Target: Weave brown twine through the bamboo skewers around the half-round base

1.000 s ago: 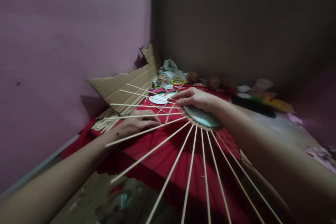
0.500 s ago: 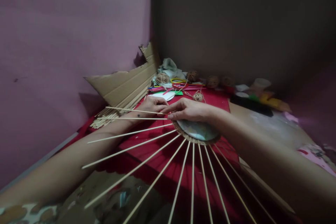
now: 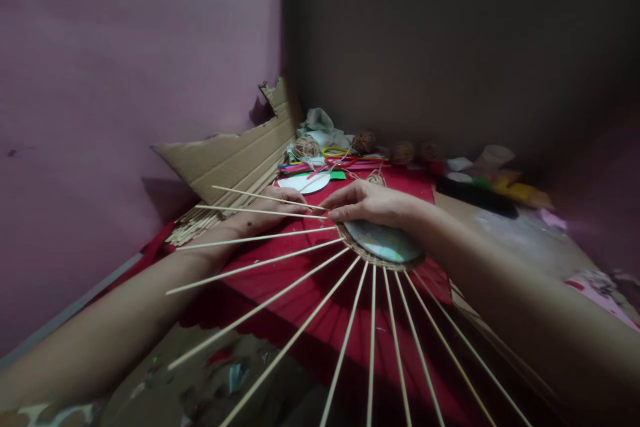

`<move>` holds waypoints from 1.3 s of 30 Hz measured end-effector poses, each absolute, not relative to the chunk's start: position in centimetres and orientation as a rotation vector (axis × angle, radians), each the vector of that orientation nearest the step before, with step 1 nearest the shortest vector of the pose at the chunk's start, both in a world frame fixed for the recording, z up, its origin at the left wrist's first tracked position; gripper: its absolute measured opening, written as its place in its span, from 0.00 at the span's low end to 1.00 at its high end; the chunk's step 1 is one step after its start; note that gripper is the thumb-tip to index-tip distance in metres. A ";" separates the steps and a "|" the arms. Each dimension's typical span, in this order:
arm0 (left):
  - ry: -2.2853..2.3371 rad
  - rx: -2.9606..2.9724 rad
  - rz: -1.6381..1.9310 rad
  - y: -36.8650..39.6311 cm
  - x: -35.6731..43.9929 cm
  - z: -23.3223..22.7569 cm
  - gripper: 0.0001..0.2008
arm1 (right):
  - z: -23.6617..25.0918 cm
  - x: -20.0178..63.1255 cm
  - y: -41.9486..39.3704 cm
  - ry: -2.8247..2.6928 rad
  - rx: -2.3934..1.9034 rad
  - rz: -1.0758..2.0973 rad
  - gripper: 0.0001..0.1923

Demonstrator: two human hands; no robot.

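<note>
While one disc (image 3: pixel 384 241) is pressed by the flat right hand (image 3: pixel 367 203), a stick (image 3: pixel 260 211) beside it is pinched in the left hand (image 3: pixel 273 210) fingers.

The right hand (image 3: pixel 370 203) covers the far edge of the round disc (image 3: pixel 384 242), and its fingertips hide where the upper sticks (image 3: pixel 260 265) join it. The left hand (image 3: pixel 270 213) lies partly behind those sticks. The lower sticks run off the bottom edge. Small items (image 3: pixel 480 177) along the dark wall are too blurred to name.
</note>
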State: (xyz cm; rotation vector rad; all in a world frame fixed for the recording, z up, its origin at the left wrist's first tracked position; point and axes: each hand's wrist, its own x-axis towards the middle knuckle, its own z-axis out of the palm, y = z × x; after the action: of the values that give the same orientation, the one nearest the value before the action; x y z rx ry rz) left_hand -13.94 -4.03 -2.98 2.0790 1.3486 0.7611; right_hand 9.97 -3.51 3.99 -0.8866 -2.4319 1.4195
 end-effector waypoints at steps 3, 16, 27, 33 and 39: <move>1.283 2.097 0.700 -4.8 -14.0 -3.1 0.13 | 4.2 10.5 -3.4 -2.356 -0.901 1.460 0.13; 1.236 2.527 0.665 -10.8 -14.6 -2.9 0.15 | 6.3 12.4 -1.2 -2.168 -0.870 1.424 0.33; 1.088 2.855 0.748 -15.5 -16.4 -3.6 0.19 | 4.3 12.3 1.2 -2.183 -1.157 1.148 0.32; 1.254 2.986 0.717 -16.8 -16.6 -3.0 0.24 | 4.2 11.9 1.1 -2.227 -1.213 1.078 0.32; 1.377 3.200 0.761 -17.7 -16.0 -3.2 0.21 | 3.9 11.9 0.9 -2.288 -1.234 1.041 0.33</move>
State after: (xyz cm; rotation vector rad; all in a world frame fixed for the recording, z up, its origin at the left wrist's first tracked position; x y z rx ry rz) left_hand -16.04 -17.65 -3.16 3.2000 1.3768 0.7613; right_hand 11.85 0.90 3.93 -1.2342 -2.2882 1.0407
